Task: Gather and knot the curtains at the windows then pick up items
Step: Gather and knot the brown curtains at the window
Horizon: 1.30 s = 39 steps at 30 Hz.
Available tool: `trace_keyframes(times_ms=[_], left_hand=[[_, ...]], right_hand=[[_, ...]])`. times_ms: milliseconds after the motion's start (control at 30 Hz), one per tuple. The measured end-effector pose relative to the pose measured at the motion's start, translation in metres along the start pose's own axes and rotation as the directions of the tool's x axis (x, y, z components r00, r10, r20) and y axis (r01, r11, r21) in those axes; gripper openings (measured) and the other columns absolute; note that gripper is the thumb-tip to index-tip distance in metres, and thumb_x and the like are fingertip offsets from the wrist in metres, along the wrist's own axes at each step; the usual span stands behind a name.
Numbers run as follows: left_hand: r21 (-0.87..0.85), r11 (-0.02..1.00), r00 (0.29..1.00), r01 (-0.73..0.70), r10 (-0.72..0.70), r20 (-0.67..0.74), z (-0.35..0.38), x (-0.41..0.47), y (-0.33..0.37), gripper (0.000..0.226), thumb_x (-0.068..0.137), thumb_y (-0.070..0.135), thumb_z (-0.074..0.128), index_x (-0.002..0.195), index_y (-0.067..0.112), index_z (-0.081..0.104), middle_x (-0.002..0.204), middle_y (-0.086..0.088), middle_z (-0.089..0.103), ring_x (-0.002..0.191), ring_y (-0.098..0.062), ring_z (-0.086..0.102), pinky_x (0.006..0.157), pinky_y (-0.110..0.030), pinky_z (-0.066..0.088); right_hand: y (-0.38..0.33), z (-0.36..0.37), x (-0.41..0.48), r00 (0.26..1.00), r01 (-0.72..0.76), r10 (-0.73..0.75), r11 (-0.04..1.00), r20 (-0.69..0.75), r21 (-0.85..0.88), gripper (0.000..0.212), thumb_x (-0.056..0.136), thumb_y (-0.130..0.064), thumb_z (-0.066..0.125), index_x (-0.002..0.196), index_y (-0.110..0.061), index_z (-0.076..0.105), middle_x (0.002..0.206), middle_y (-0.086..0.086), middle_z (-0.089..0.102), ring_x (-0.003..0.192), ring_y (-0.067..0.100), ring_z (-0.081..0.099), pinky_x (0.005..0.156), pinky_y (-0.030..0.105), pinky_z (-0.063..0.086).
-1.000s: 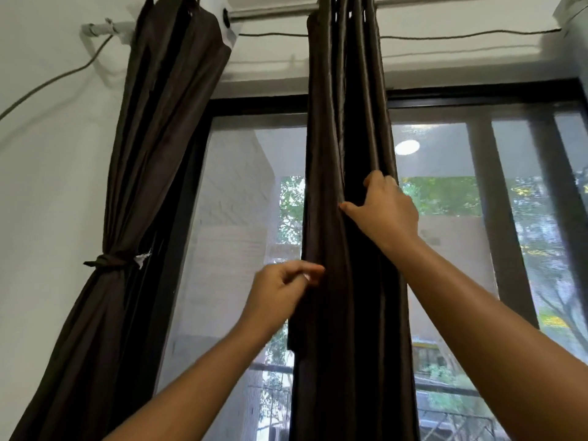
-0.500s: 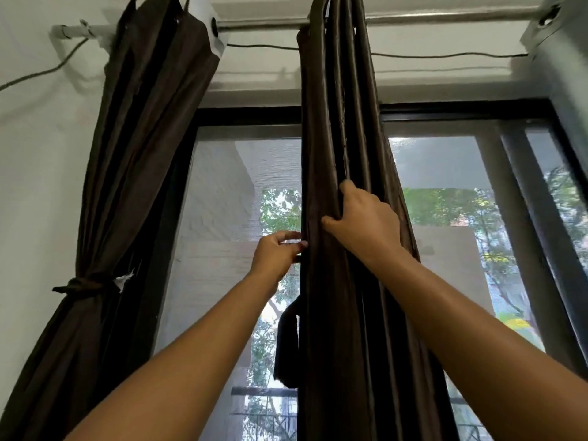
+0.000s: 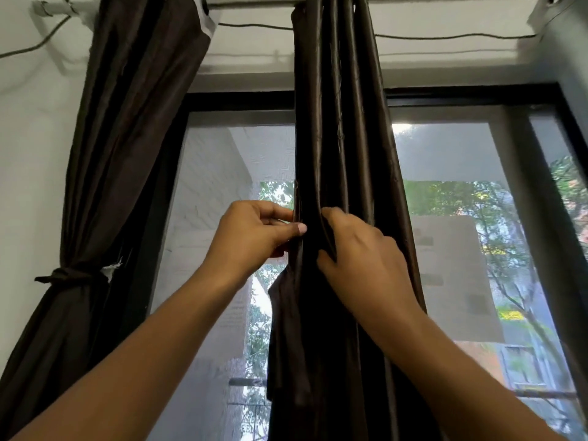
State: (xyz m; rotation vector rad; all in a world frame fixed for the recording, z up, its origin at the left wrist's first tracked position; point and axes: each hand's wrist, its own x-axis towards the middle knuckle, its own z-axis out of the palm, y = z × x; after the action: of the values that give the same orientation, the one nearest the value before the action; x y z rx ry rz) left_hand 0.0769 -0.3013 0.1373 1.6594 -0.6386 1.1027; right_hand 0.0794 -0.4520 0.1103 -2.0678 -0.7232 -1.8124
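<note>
Curtain (image 3: 337, 154), hanging mid-window from the rod (image 3: 254, 0), is pinched at its left edge by the left hand (image 3: 251, 237) and clutched through its folds by the right hand (image 3: 359, 249). Both have closed in together since a second ago: gathering seems nearly done, knotting next. Far left, another curtain (image 3: 127, 138) is already tied.

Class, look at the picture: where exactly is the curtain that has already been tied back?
The tied curtain hangs at the left of the head view, against the white wall beside the window frame, left of the loose curtain both hands are gathering.
</note>
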Motion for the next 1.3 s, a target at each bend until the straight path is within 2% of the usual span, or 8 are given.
trace_keyframes(times_ms=[100, 267, 467, 633, 767, 867, 1000, 1300], left_hand=[[0.012, 1.0, 0.999, 0.028, -0.029, 0.032, 0.002, -0.016, 0.006, 0.008, 0.078, 0.012, 0.076, 0.085, 0.013, 0.073, 0.077, -0.006, 0.075, 0.071, -0.017, 0.073, 0.067, -0.027, 0.059], [-0.081, 0.991, 0.993, 0.11, -0.106, 0.06, 0.006, -0.029, 0.011, 0.007, 0.083, 0.018, 0.07, 0.081, 0.013, 0.074, 0.078, -0.005, 0.075, 0.066, -0.012, 0.072, 0.054, -0.015, 0.054], [0.006, 0.992, 0.992, 0.122, -0.123, 0.038, 0.008, -0.027, 0.009, 0.018, 0.074, 0.026, 0.076, 0.084, 0.011, 0.075, 0.079, -0.007, 0.075, 0.071, -0.013, 0.071, 0.056, -0.016, 0.055], [0.054, 0.992, 0.993, 0.114, -0.113, -0.016, 0.011, -0.022, 0.0, 0.009, 0.076, 0.015, 0.077, 0.082, 0.009, 0.075, 0.078, -0.01, 0.075, 0.077, -0.026, 0.073, 0.071, -0.03, 0.058], [0.072, 0.991, 0.994, 0.11, -0.109, -0.023, 0.008, -0.023, -0.002, 0.012, 0.075, 0.017, 0.078, 0.083, 0.009, 0.075, 0.078, -0.009, 0.075, 0.077, -0.024, 0.073, 0.08, -0.04, 0.058], [0.09, 0.989, 0.993, 0.116, -0.113, -0.035, 0.006, -0.024, -0.002, 0.012, 0.074, 0.018, 0.079, 0.081, 0.009, 0.075, 0.077, -0.008, 0.075, 0.077, -0.025, 0.073, 0.077, -0.039, 0.058], [0.126, 0.989, 0.997, 0.077, -0.076, -0.016, 0.012, -0.027, 0.002, 0.008, 0.074, 0.022, 0.08, 0.074, 0.015, 0.077, 0.073, -0.005, 0.075, 0.075, -0.021, 0.073, 0.079, -0.042, 0.059], [0.266, 0.963, 0.998, -0.044, 0.052, -0.022, 0.024, -0.033, 0.005, 0.007, 0.078, 0.027, 0.077, 0.083, 0.023, 0.078, 0.073, 0.005, 0.075, 0.072, -0.01, 0.072, 0.077, -0.039, 0.059]], right_hand=[[0.0, 0.002, -0.018, 0.999, 0.037, -0.035, 0.996, -0.029, 0.085, 0.042, 0.093, -0.026, 0.052, 0.134, -0.025, 0.044, 0.117, -0.005, 0.056, 0.101, 0.019, 0.059, 0.076, 0.031, 0.048], [0.005, 0.015, -0.033, 0.993, 0.104, -0.096, 0.987, -0.063, 0.125, 0.034, 0.089, -0.02, 0.057, 0.122, -0.018, 0.061, 0.088, -0.002, 0.058, 0.061, 0.017, 0.059, 0.046, 0.025, 0.044], [0.015, 0.013, -0.034, 0.974, 0.224, -0.227, 0.971, 0.02, 0.084, 0.042, 0.089, -0.042, 0.04, 0.119, -0.022, 0.062, 0.089, -0.006, 0.056, 0.074, 0.015, 0.059, 0.049, 0.023, 0.04], [0.026, 0.004, -0.029, 0.992, -0.001, 0.015, 0.994, -0.128, 0.112, 0.027, 0.09, -0.046, 0.052, 0.1, -0.022, 0.06, 0.093, -0.006, 0.051, 0.079, 0.014, 0.055, 0.06, 0.027, 0.045], [0.034, 0.005, -0.027, 0.974, -0.221, 0.221, 0.975, 0.057, 0.004, 0.039, 0.087, -0.043, 0.06, 0.115, -0.02, 0.045, 0.105, -0.004, 0.053, 0.09, 0.019, 0.059, 0.067, 0.027, 0.042], [0.039, 0.001, -0.033, 0.975, -0.221, 0.22, 0.974, 0.018, 0.059, 0.018, 0.09, -0.027, 0.057, 0.106, -0.02, 0.056, 0.09, -0.006, 0.059, 0.083, 0.017, 0.06, 0.062, 0.028, 0.041], [0.028, -0.001, -0.042, 0.976, -0.114, 0.145, 0.977, -0.165, 0.182, 0.024, 0.087, -0.019, 0.063, 0.111, -0.018, 0.065, 0.094, -0.005, 0.063, 0.078, 0.013, 0.061, 0.067, 0.02, 0.047], [0.01, 0.001, -0.043, 0.96, -0.038, 0.123, 0.947, -0.251, 0.319, 0.023, 0.083, -0.021, 0.064, 0.105, -0.021, 0.071, 0.083, -0.009, 0.06, 0.072, 0.006, 0.055, 0.063, 0.008, 0.039]])
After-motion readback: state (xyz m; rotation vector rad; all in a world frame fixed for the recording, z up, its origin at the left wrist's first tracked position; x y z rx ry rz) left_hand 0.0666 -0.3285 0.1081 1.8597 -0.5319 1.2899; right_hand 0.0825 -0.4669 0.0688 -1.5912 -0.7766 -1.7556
